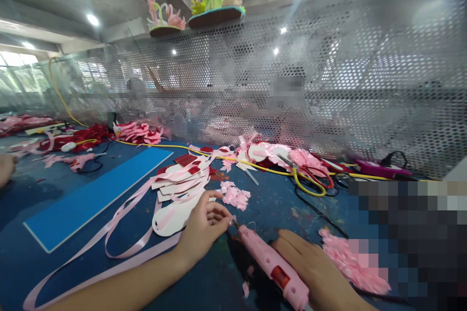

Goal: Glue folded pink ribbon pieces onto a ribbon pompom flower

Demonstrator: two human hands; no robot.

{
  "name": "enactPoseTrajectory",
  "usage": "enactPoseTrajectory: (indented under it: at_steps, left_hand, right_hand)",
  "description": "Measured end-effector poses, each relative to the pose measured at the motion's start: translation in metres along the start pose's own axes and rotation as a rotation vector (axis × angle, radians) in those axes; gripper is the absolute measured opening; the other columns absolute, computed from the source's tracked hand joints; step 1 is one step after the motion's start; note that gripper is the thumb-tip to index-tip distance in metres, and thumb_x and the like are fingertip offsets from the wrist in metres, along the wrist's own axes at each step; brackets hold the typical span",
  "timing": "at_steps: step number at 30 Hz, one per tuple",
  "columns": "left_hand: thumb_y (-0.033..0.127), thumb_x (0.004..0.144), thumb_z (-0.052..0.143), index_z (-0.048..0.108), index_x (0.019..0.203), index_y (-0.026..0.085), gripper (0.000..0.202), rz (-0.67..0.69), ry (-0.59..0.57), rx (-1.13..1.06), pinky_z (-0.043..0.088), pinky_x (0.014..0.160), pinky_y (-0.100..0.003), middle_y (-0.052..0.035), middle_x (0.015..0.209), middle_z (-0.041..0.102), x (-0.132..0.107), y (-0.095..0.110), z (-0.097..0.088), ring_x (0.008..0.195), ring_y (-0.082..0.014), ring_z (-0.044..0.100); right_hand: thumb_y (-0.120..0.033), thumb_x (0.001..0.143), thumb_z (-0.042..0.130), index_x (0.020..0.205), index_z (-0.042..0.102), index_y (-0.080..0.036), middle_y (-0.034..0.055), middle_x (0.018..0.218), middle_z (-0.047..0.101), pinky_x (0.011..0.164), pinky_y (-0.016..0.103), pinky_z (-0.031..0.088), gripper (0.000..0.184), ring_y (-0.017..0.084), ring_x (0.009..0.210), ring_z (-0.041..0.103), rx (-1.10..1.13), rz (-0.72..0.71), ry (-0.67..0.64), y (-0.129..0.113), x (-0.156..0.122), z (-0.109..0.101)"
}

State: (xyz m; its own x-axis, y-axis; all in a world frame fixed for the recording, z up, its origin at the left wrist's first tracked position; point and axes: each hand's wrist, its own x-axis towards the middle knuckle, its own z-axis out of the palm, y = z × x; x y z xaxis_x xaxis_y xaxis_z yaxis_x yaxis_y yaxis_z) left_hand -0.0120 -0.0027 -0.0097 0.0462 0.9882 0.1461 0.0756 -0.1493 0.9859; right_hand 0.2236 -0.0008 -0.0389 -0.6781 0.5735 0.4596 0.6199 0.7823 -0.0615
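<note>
My right hand (302, 257) is wrapped around a pink hot glue gun (262, 257), whose tip points up and left. My left hand (206, 226) pinches a small pale pink ribbon piece (233, 220) right at the glue gun's tip. Whether the tip touches the piece is hard to tell. Beside my left hand lie stacked white shoe-sole-shaped cutouts (168, 218) with pink ribbon on them. A small heap of cut pink ribbon pieces (235, 196) sits just beyond my fingers. Long pink ribbon (120, 218) loops across the table to the left of my left hand.
A blue board (98, 194) lies on the left. Yellow-handled scissors (306, 184), a yellow cord (175, 146) and pink and white pieces (270, 153) line the mesh screen (233, 87). Ruffled pink ribbon (353, 262) lies right. Another person's hand (5, 170) shows far left.
</note>
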Motion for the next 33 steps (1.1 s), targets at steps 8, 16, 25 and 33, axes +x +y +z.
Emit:
enactPoseTrajectory:
  at_steps: [8, 16, 25, 33]
  left_hand:
    - [0.016, 0.074, 0.060, 0.039, 0.104, 0.020, 0.037, -0.005, 0.004, -0.004, 0.044, 0.066, -0.025, 0.0013, 0.077, 0.063, -0.0001, -0.0002, 0.0004, 0.068, -0.0121, 0.059]
    - [0.018, 0.074, 0.061, 0.040, 0.103, 0.019, 0.036, -0.003, 0.006, -0.015, 0.044, 0.066, -0.025, 0.0013, 0.076, 0.063, -0.0008, -0.0010, -0.0003, 0.067, -0.0119, 0.058]
    - [0.019, 0.073, 0.064, 0.040, 0.101, 0.020, 0.037, -0.006, 0.036, -0.040, 0.044, 0.067, -0.025, 0.0012, 0.075, 0.063, -0.0003, -0.0014, 0.0007, 0.069, -0.0125, 0.060]
    - [0.019, 0.071, 0.064, 0.039, 0.099, 0.020, 0.037, -0.017, 0.124, -0.137, 0.044, 0.065, -0.025, 0.0019, 0.074, 0.063, 0.0017, 0.0002, -0.0007, 0.067, -0.0132, 0.061]
  right_hand:
    - [-0.025, 0.078, 0.051, 0.080, 0.057, -0.026, 0.0018, 0.078, 0.061, 0.054, 0.024, 0.043, 0.007, 0.017, 0.065, 0.055, 0.003, 0.008, -0.018, -0.0003, 0.0008, -0.0004]
    - [-0.018, 0.074, 0.049, 0.079, 0.051, -0.025, 0.0021, 0.074, 0.059, 0.051, 0.027, 0.037, 0.009, 0.018, 0.061, 0.055, -0.006, -0.009, 0.040, -0.0014, 0.0011, -0.0004]
    - [-0.015, 0.079, 0.043, 0.076, 0.043, -0.024, 0.0006, 0.069, 0.051, 0.051, 0.027, 0.028, 0.009, 0.017, 0.058, 0.050, -0.009, -0.037, -0.003, -0.0048, 0.0041, -0.0051]
    - [-0.015, 0.073, 0.047, 0.074, 0.046, -0.023, 0.0010, 0.070, 0.053, 0.051, 0.027, 0.030, 0.008, 0.017, 0.060, 0.050, -0.055, 0.030, -0.006, -0.0041, 0.0068, -0.0053]
